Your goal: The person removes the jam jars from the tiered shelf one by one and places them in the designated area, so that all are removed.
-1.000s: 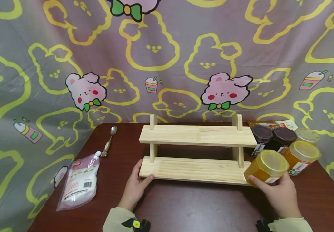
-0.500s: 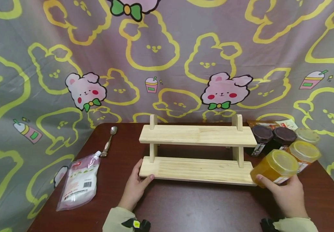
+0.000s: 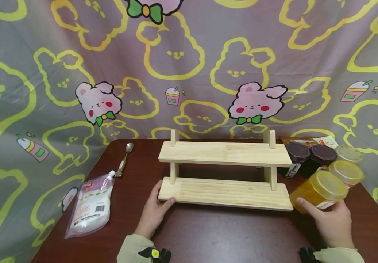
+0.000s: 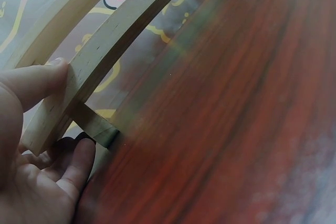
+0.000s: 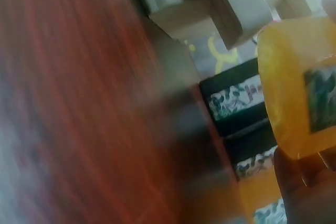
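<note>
A two-tier wooden shelf stands mid-table. My left hand grips the left end of its lower board, thumb on the front edge; the left wrist view shows the curled fingers beneath the board. My right hand holds a tilted hexagonal jar with yellow-orange contents and a pale lid, just right of the shelf's lower right end. In the right wrist view the jar is close up, with a dark label, fingers at its lower side. The jar overlaps another orange jar behind it.
Two dark jars and a pale-lidded jar stand right of the shelf, a brown packet behind them. Left on the table lie a spouted pouch of white contents and a spoon. A patterned curtain hangs behind.
My right hand has moved right with the jar, from overlapping the lower board's right end to just beyond it. My left hand keeps its grip on the shelf.
</note>
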A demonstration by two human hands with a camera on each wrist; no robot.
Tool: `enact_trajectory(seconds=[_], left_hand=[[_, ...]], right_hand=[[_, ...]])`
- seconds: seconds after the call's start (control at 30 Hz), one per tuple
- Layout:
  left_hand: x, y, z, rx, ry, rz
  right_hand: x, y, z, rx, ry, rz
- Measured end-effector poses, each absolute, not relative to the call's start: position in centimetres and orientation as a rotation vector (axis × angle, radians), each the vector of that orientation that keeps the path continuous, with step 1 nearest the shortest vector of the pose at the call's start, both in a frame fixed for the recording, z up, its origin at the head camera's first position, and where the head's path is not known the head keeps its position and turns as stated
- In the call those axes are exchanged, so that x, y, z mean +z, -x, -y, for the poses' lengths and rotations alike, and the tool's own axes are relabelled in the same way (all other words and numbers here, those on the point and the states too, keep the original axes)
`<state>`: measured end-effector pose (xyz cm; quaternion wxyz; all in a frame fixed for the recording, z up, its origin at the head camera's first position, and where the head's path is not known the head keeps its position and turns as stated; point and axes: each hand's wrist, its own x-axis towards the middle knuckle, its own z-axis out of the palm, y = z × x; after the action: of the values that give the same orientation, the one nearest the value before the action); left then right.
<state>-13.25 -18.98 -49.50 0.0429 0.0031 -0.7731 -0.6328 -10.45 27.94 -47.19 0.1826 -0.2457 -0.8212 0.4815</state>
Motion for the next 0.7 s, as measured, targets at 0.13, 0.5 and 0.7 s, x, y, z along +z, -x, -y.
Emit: enact_trajectory(seconds=[0.13,0.5,0.7], left_hand=[[-49.5,13.3,19.1,-1.935,-0.018,2.357],[-49.5,13.2,19.0,-1.959,-0.023,2.354],[-49.5,13.1,19.0,-1.953,-0.030,2.368]], right_hand=[[-47.8,10.9,-28.4,1.332,0.727,2.350],[-48.6,11.4,-28.8,1.356,0.664,2.412],[-48.7,11.5,-28.9,1.372,0.660,2.455]])
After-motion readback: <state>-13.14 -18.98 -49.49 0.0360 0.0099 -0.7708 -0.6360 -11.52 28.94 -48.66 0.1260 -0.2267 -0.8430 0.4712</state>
